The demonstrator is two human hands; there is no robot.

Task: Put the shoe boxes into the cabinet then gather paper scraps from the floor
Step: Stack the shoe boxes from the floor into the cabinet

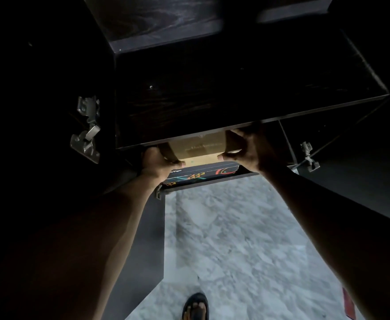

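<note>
Left hand (156,159), right hand (247,147) grip brown box (201,146) ends.

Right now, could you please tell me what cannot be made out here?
Head view:
- Brown box: rear hidden under the shelf.
- Black box: brand name's start behind the left hand.
- Red item: blurred, in shadow; kind unclear.
- Cabinet inside: too dark.
</note>
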